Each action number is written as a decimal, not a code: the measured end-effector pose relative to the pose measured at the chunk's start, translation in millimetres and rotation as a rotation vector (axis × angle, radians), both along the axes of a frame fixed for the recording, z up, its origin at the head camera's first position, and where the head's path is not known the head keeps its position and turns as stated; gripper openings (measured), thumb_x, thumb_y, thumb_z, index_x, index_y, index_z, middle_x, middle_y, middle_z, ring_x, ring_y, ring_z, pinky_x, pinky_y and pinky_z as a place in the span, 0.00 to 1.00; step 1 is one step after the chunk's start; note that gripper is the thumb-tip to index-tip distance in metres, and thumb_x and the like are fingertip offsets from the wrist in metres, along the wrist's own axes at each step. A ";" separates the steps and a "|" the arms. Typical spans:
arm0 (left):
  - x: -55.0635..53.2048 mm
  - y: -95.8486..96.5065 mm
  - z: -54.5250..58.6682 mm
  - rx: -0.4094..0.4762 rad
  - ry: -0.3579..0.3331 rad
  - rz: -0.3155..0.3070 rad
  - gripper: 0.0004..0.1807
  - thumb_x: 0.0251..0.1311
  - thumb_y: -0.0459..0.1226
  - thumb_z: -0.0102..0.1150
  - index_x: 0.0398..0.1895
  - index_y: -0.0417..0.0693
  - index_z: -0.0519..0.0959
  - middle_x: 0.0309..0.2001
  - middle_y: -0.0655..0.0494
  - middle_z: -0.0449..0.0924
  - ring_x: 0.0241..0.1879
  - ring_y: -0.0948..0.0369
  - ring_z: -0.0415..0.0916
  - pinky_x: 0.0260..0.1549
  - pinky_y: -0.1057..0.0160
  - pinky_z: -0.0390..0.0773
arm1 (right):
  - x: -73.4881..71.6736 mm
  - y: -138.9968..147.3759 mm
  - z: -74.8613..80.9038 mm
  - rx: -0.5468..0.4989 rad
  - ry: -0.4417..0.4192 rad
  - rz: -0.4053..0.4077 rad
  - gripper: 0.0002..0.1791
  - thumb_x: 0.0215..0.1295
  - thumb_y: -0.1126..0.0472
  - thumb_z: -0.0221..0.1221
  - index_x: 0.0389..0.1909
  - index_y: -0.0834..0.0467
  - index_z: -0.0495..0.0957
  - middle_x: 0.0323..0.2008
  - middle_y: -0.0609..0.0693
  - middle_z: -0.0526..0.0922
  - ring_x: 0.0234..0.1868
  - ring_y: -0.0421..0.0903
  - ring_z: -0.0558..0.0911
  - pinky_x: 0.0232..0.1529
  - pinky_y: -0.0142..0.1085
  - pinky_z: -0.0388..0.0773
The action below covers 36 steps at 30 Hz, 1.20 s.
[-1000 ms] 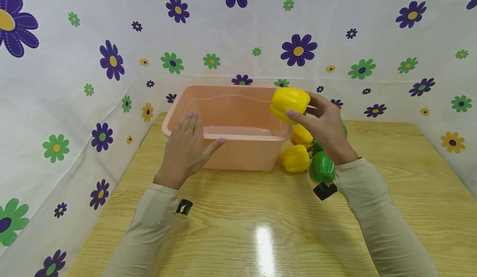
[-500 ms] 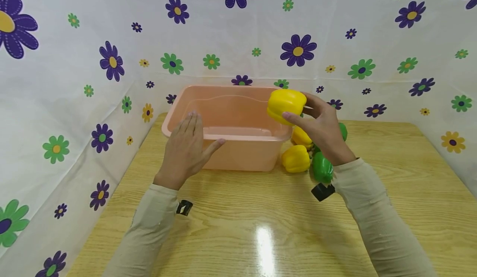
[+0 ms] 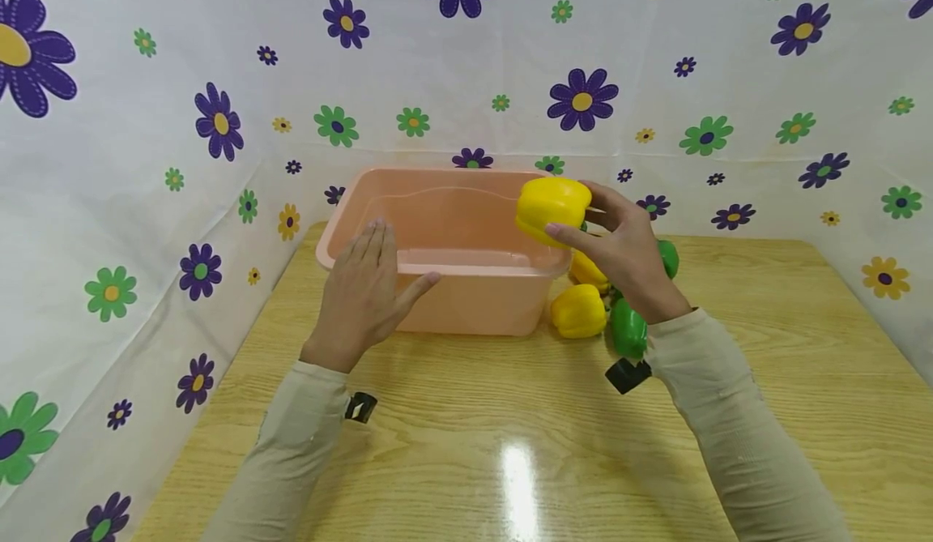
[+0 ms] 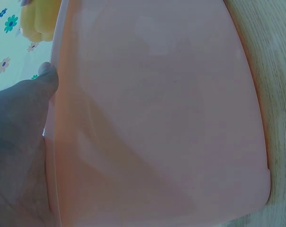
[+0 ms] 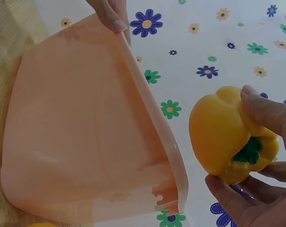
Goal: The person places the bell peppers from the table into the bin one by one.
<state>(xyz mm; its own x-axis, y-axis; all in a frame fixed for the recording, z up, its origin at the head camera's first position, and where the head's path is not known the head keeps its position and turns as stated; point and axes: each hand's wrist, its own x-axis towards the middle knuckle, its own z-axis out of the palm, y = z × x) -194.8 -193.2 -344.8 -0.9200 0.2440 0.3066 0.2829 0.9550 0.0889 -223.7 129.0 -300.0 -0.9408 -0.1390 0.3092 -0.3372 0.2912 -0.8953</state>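
My right hand (image 3: 628, 254) grips a yellow bell pepper (image 3: 552, 208) above the right end of a pink plastic tub (image 3: 466, 303). Thumb and fingers hold the pepper from opposite sides, and its green stem (image 5: 249, 151) faces the palm in the right wrist view. My left hand (image 3: 360, 292) lies flat over the tub's near rim at the left, fingers straight and thumb spread along the edge. In the left wrist view the thumb (image 4: 48, 75) is right at the rim, with the tub's outer wall (image 4: 166, 113) filling most of the picture.
Right of the tub, several peppers stand on the wooden table (image 3: 452, 445): a yellow one (image 3: 578, 311) in front, another yellow one (image 3: 586, 273) behind it, a green one (image 3: 628, 327) and a farther green one (image 3: 667, 259). A flower-patterned cloth (image 3: 437, 56) hangs behind and at both sides.
My right hand has moved slightly left and down with the yellow bell pepper, further over the tub. The left hand has stayed on the rim.
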 end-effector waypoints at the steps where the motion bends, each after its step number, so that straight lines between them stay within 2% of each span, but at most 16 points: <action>1: 0.1 -0.1 -0.2 0.001 0.002 0.000 0.56 0.70 0.68 0.42 0.76 0.25 0.51 0.77 0.32 0.51 0.78 0.42 0.48 0.76 0.47 0.49 | 0.3 -0.3 0.1 0.000 0.001 0.005 0.38 0.62 0.52 0.71 0.72 0.55 0.69 0.63 0.52 0.77 0.61 0.51 0.78 0.61 0.48 0.78; 6: 0.5 -0.3 -0.6 0.007 0.008 -0.004 0.56 0.70 0.68 0.42 0.76 0.24 0.51 0.77 0.31 0.51 0.77 0.41 0.48 0.76 0.47 0.49 | 1.4 -1.1 0.8 -0.004 -0.002 0.022 0.38 0.62 0.53 0.72 0.72 0.54 0.70 0.62 0.52 0.77 0.61 0.50 0.78 0.61 0.46 0.78; 36: 0.1 0.1 -1.1 0.009 -0.007 0.002 0.56 0.70 0.69 0.41 0.76 0.25 0.51 0.77 0.32 0.50 0.78 0.42 0.47 0.77 0.47 0.48 | -1.4 -2.8 1.5 0.029 -0.014 0.069 0.40 0.62 0.55 0.71 0.73 0.57 0.67 0.62 0.56 0.77 0.64 0.55 0.75 0.64 0.51 0.75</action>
